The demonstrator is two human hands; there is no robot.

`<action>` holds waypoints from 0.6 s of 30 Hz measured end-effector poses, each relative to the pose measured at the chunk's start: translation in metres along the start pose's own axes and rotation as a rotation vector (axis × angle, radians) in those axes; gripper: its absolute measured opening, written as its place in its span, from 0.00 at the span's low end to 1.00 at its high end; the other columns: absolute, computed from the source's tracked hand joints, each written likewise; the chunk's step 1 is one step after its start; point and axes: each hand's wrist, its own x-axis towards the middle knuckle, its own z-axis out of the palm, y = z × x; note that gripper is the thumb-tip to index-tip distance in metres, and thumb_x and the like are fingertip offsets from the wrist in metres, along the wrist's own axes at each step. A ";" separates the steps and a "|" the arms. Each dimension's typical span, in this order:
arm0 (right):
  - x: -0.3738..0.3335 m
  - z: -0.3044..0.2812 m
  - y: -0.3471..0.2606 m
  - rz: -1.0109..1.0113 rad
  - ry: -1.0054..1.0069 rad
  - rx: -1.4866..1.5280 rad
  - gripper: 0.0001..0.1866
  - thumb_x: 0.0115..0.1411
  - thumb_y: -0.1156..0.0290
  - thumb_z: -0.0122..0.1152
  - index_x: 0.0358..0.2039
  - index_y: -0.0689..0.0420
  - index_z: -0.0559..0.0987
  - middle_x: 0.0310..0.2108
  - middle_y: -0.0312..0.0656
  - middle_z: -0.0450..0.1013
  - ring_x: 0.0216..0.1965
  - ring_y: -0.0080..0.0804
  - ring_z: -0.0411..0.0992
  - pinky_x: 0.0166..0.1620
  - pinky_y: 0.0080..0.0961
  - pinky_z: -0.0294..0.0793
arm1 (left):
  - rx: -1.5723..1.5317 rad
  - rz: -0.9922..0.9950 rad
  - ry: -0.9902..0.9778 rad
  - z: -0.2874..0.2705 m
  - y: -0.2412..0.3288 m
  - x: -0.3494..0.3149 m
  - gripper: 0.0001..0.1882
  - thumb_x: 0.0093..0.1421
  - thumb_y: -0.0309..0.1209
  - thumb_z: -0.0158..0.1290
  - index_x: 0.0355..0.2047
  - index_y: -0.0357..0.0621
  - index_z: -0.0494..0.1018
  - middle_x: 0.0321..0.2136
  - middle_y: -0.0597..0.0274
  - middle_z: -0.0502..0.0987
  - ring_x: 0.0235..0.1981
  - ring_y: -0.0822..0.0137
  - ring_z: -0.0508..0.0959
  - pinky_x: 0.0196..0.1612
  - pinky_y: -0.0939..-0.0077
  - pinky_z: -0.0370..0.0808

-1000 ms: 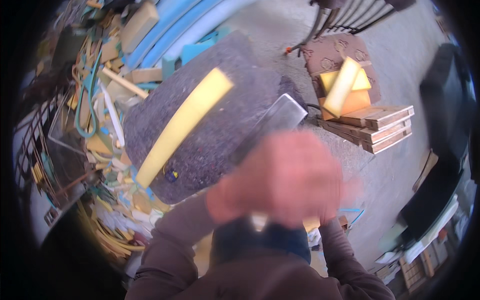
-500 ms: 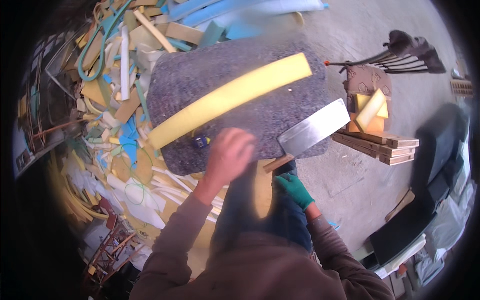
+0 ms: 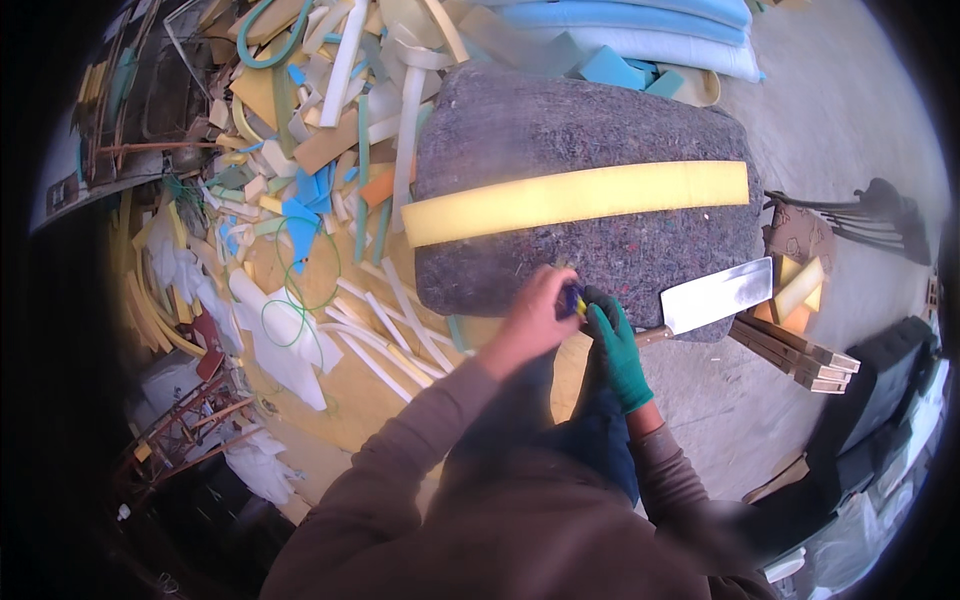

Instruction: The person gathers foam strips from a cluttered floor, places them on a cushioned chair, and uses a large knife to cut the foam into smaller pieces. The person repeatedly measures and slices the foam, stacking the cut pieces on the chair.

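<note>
My bare left hand (image 3: 538, 312) is closed around a small dark blue and yellow tape measure (image 3: 571, 300), above the near edge of a grey felt-like padded block (image 3: 560, 125). From the other side my right hand (image 3: 618, 350), in a green glove, has its fingers bent against the tape measure's yellow part; its fingertips are partly hidden. Farther off, a long yellow foam strip (image 3: 580, 195) lies across the block. To the right of my glove, a broad cleaver-like knife (image 3: 718, 297) rests at the block's near right edge, its wooden handle toward me.
Foam offcuts (image 3: 325, 130) are heaped on the left. Blue padded rolls (image 3: 640, 20) lie at the back. On the right are stacked wooden pieces (image 3: 800, 355), yellow foam wedges (image 3: 798, 290), a dark rake-like object (image 3: 880, 220) and black cushions (image 3: 870, 400).
My left hand has picked up the tape measure from the block. My right hand has risen from beside the knife handle to meet it. The view has shifted left.
</note>
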 end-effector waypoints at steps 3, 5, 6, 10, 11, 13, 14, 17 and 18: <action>0.000 0.004 -0.009 -0.015 -0.004 0.047 0.20 0.78 0.70 0.58 0.66 0.63 0.74 0.56 0.36 0.75 0.56 0.23 0.72 0.60 0.25 0.73 | -0.245 -0.089 -0.053 0.004 0.016 -0.012 0.32 0.55 0.29 0.72 0.58 0.39 0.71 0.48 0.50 0.76 0.48 0.56 0.79 0.52 0.63 0.77; -0.007 -0.003 -0.014 -0.010 0.002 0.022 0.22 0.78 0.69 0.59 0.67 0.63 0.74 0.58 0.39 0.76 0.57 0.25 0.72 0.59 0.25 0.74 | -0.186 -0.052 -0.112 -0.001 0.015 -0.014 0.33 0.54 0.30 0.72 0.58 0.39 0.71 0.47 0.51 0.75 0.47 0.58 0.78 0.51 0.63 0.77; -0.010 -0.009 -0.016 0.019 0.021 -0.071 0.21 0.76 0.71 0.60 0.67 0.61 0.75 0.57 0.38 0.77 0.57 0.26 0.74 0.59 0.27 0.75 | -0.155 -0.066 -0.163 -0.003 0.014 -0.014 0.33 0.54 0.31 0.73 0.58 0.39 0.70 0.46 0.52 0.75 0.47 0.59 0.78 0.51 0.64 0.77; -0.014 -0.029 -0.017 -0.074 -0.129 -0.329 0.19 0.74 0.70 0.64 0.62 0.62 0.80 0.55 0.44 0.81 0.54 0.33 0.79 0.58 0.33 0.78 | -0.193 -0.031 -0.317 -0.009 0.009 -0.015 0.28 0.60 0.35 0.70 0.55 0.40 0.69 0.46 0.54 0.75 0.45 0.63 0.77 0.50 0.64 0.76; -0.013 -0.033 -0.018 -0.079 -0.148 -0.366 0.18 0.73 0.69 0.65 0.59 0.62 0.82 0.54 0.46 0.82 0.53 0.35 0.80 0.57 0.34 0.78 | -0.157 -0.051 -0.328 -0.009 0.009 -0.017 0.27 0.63 0.37 0.70 0.55 0.40 0.70 0.44 0.54 0.76 0.43 0.61 0.78 0.50 0.64 0.76; -0.003 -0.034 -0.020 0.005 -0.193 -0.227 0.18 0.70 0.69 0.66 0.57 0.63 0.82 0.52 0.46 0.83 0.54 0.32 0.81 0.60 0.35 0.78 | -0.141 -0.210 -0.316 -0.010 0.010 -0.024 0.24 0.66 0.40 0.68 0.53 0.39 0.72 0.39 0.53 0.78 0.41 0.59 0.80 0.49 0.63 0.77; 0.009 -0.043 -0.028 -0.027 -0.248 -0.570 0.22 0.69 0.67 0.69 0.60 0.62 0.81 0.51 0.50 0.83 0.53 0.41 0.83 0.60 0.37 0.79 | -0.132 -0.269 -0.288 -0.013 0.010 -0.029 0.24 0.66 0.41 0.67 0.53 0.39 0.73 0.38 0.53 0.79 0.40 0.57 0.81 0.48 0.62 0.78; 0.062 -0.036 -0.042 -0.571 0.098 -1.101 0.30 0.64 0.65 0.73 0.65 0.60 0.78 0.58 0.53 0.80 0.59 0.50 0.79 0.65 0.46 0.75 | -0.151 -0.381 -0.254 -0.025 -0.001 -0.043 0.21 0.69 0.41 0.65 0.52 0.38 0.75 0.34 0.55 0.80 0.38 0.60 0.81 0.45 0.63 0.78; 0.085 -0.033 -0.048 -0.750 0.110 -1.233 0.34 0.61 0.65 0.75 0.66 0.59 0.76 0.61 0.52 0.77 0.62 0.52 0.76 0.67 0.50 0.72 | -0.133 -0.458 -0.252 -0.029 -0.006 -0.051 0.20 0.70 0.41 0.64 0.52 0.38 0.75 0.33 0.57 0.80 0.37 0.62 0.81 0.45 0.65 0.78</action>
